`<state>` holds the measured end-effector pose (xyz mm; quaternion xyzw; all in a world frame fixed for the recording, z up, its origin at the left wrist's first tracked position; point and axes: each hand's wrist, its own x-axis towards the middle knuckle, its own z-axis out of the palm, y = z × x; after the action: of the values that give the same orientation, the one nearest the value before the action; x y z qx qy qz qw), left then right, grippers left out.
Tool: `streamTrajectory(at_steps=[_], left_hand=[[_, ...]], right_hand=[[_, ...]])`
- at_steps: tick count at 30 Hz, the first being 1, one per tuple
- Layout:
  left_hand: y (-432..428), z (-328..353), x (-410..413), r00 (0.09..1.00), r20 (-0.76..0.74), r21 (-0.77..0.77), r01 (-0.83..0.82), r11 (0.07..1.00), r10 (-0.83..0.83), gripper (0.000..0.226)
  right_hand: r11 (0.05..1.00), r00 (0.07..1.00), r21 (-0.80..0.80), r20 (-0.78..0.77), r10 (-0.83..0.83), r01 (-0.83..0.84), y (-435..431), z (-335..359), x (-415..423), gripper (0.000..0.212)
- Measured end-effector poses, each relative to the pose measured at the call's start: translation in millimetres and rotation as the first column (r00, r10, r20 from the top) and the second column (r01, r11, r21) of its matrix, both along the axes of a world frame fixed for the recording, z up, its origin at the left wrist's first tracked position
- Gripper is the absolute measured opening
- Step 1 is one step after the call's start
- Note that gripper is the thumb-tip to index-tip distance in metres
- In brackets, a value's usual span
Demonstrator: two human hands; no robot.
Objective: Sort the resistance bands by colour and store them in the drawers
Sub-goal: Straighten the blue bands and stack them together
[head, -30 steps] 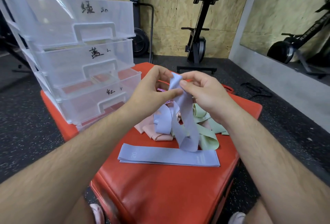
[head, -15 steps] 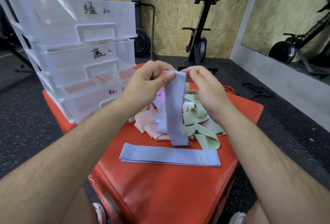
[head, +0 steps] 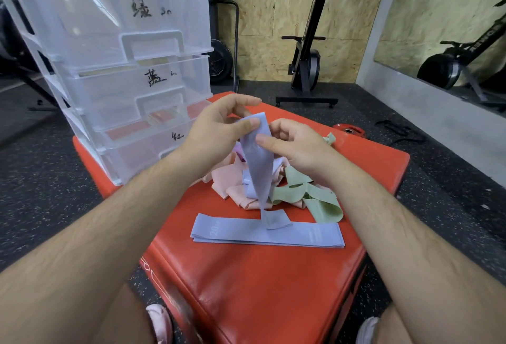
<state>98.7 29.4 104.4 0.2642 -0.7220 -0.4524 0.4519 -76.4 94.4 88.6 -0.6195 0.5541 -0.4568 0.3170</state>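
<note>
Hanging from both grips, the lilac-blue band (head: 258, 163) was held over the heap, its top end pinched between the thumb and fingers of the left grip (head: 216, 130), while the right grip (head: 298, 146) was closed on it just below, thumb pressed to the near face. Its long axis was seen to run almost straight down from the grips, and its lower end was found touching the flat lilac band (head: 306, 235) laid on the red padded counter (head: 260, 289). That flat band was laid crosswise, left to right, so the two long axes were set nearly at right angles. A quarter turn was judged necessary before the held one could be laid along it. Pink bands (head: 224, 182) and green bands (head: 315, 198) were seen heaped just behind. The drawer unit (head: 82, 28) was placed at the left, nearer the left grip, and its hand-marked middle drawer (head: 109, 91) was judged the likely home.
</note>
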Motion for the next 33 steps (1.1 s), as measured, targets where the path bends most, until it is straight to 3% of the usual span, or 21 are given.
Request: streamTrajectory(at_steps=[4,7,9,12,15,17,20,22,25,29,33], left_hand=[[-8,-1,8,0.992,-0.018,0.034,-0.127,0.991,0.128,0.023],[-9,-3,17,0.983,-0.033,0.059,-0.179,0.982,0.181,0.019],[-9,-7,24,0.977,-0.039,0.09,-0.205,0.975,0.21,0.018],[-11,-14,35,0.976,-0.021,0.14,-0.213,0.967,0.218,0.013],[-12,-24,46,0.967,0.037,0.19,-0.253,0.949,0.251,0.006],[-10,-33,52,0.957,0.112,0.192,-0.287,0.939,0.269,0.004],[-9,-49,61,0.937,0.226,0.263,-0.322,0.909,0.266,0.012],[-9,-62,66,0.916,0.3,0.325,-0.36,0.874,0.266,0.013],[-3,-83,68,0.877,0.394,0.341,-0.417,0.843,0.274,0.02],[9,-106,68,0.823,0.522,0.305,-0.425,0.852,0.224,0.021],[12,-121,73,0.794,0.581,0.298,-0.413,0.86,0.18,0.014]], right_hand=[[0.967,0.989,0.212,-0.018,0.145,-0.138,4,-9,-10,0.039],[0.923,0.969,0.333,-0.082,0.231,-0.192,11,-13,-15,0.025],[0.882,0.945,0.416,-0.136,0.299,-0.219,17,-20,-18,0.03],[0.853,0.884,0.502,-0.321,0.339,-0.145,26,-31,-18,0.027],[0.884,0.918,0.459,-0.304,0.254,-0.093,33,-38,-22,0.031],[0.905,0.952,0.421,-0.25,0.175,-0.056,41,-39,-31,0.023],[0.897,0.963,0.442,-0.247,0.107,0.014,56,-38,-53,0.019],[0.881,0.939,0.464,-0.335,0.079,0.091,63,-39,-68,0.037],[0.865,0.9,0.465,-0.435,0.038,0.188,70,-47,-86,0.046],[0.83,0.905,0.494,-0.425,-0.028,0.258,73,-65,-99,0.045],[0.853,0.809,0.382,-0.583,-0.076,0.355,76,-80,-97,0.032]])
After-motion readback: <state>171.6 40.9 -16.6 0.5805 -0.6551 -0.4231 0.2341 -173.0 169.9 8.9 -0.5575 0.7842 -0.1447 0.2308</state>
